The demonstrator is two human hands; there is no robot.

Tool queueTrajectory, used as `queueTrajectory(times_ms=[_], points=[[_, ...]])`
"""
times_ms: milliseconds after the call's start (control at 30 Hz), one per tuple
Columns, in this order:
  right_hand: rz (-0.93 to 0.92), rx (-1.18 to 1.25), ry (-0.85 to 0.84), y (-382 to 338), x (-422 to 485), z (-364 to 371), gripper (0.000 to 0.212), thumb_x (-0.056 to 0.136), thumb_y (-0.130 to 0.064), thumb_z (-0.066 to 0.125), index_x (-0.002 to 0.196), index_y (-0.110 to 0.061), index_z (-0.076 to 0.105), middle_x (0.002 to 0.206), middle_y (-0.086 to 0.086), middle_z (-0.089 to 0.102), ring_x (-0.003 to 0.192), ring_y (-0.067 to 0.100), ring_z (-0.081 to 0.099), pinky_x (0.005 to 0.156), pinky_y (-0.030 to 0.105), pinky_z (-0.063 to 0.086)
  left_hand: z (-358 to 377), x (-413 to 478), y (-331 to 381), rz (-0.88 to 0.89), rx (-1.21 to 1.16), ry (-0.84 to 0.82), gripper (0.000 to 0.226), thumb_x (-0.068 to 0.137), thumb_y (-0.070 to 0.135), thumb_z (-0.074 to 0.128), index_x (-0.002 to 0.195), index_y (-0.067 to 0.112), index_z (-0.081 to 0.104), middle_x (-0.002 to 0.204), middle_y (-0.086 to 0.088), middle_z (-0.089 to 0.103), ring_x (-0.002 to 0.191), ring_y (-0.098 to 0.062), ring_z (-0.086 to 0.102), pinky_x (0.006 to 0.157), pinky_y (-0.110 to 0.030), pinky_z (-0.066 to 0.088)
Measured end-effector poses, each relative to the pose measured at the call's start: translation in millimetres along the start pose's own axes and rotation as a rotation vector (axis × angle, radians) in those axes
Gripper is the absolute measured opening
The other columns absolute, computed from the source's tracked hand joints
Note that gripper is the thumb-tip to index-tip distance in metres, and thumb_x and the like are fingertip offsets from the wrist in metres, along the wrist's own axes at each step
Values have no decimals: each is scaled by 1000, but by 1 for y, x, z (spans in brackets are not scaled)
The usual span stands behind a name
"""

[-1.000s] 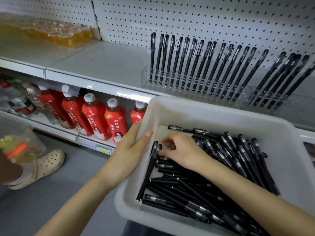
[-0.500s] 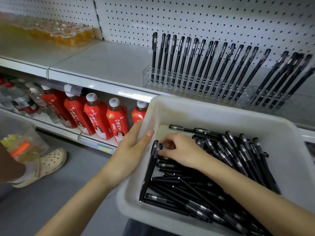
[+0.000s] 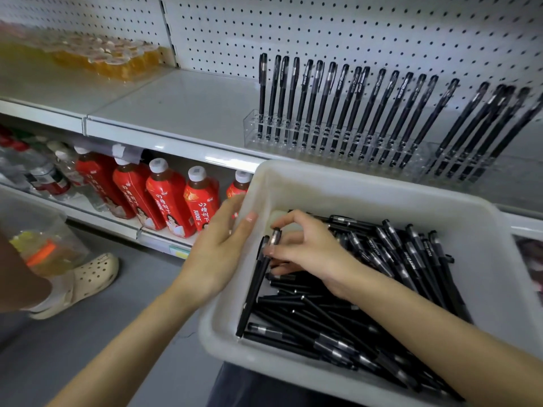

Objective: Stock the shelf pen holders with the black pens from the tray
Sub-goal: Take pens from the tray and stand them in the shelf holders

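Far left, on the floor: we see a foot in a beige clog (image 3: 91,274). Upper shelf (image 3: 176,113), back-left corner: orange cups (image 3: 111,57). Lower shelf, along the front edge: a row of red bottles (image 3: 167,198).

Left hand (image 3: 217,251) grips the white tray (image 3: 382,186) at its left wall, with the thumb hooked over the rim and the fingers outside.

Right hand (image 3: 314,254) is inside the tray by the left wall. Its thumb and fingertips pinch a black pen (image 3: 253,292) near the cap end. That pen's other end rests in the tray's near-left corner.

We see the loose pens (image 3: 396,268) heaped across the tray floor.

Upper shelf, right half: two clear pen holders (image 3: 323,139) side by side. Standing pens (image 3: 338,98) tilt in a long row in the left one. A few more stand in the right one, at the frame edge.
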State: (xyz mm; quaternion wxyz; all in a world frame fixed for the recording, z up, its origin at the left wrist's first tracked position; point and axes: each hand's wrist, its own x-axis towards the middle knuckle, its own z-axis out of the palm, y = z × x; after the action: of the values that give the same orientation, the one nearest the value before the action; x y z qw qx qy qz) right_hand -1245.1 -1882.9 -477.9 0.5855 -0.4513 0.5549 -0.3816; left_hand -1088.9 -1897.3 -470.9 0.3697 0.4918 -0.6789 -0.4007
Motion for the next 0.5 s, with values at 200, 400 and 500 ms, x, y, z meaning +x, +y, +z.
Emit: queueTrajectory(times_ms=[200, 400, 500], points=[[-146, -7, 106, -14, -16, -7, 37, 76, 3, 72, 99, -19, 52, 77, 12, 60, 64, 23, 62, 72, 45, 59, -6, 22, 34, 150, 243, 319, 36, 96, 31, 43, 131, 23, 47, 119, 9, 46, 104, -2, 45, 82, -11, 35], [-420, -70, 494, -64, -40, -99, 36, 79, -6, 73, 99, -25, 49, 82, 7, 66, 75, 23, 69, 68, 29, 59, 38, 52, 89, 329, 199, 198, 30, 97, 26, 44, 123, 15, 56, 115, 7, 57, 99, 6, 48, 77, 6, 31], [-524, -145, 703, -82, -63, -157, 37, 79, -12, 74, 93, -32, 47, 85, 6, 66, 73, 17, 68, 69, 32, 59, 85, 58, 110, 388, 220, 17, 35, 97, 37, 40, 125, 21, 53, 118, 11, 53, 103, -2, 52, 75, 4, 32]])
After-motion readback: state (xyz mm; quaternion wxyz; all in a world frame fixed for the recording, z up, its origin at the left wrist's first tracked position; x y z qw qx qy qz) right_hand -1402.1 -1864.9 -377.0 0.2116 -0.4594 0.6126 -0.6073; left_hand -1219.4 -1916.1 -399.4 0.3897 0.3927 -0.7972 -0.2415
